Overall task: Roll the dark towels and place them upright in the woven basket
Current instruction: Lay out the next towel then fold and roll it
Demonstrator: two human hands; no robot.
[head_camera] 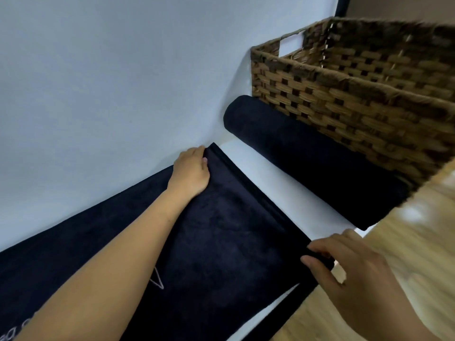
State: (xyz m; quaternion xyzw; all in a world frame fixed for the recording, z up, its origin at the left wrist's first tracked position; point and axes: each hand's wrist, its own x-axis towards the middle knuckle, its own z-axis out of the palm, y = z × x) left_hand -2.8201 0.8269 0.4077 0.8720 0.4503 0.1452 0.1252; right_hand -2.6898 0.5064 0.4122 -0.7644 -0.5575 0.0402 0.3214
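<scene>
White tabletop (258,168), plush flat towel (221,242)

White tabletop (261,168) extends between and beyond both hands. Pale blue-grey wall (110,77) rises directly behind the left hand. Light wood-grain floor (418,230) lies beyond the right hand, blurred.

Towel (221,230): dark navy, pale line motif. Roll (307,156): same navy. Basket (344,99): tan-and-brown checker weave. Table (258,183): white. Floor (406,242): light wood.
</scene>
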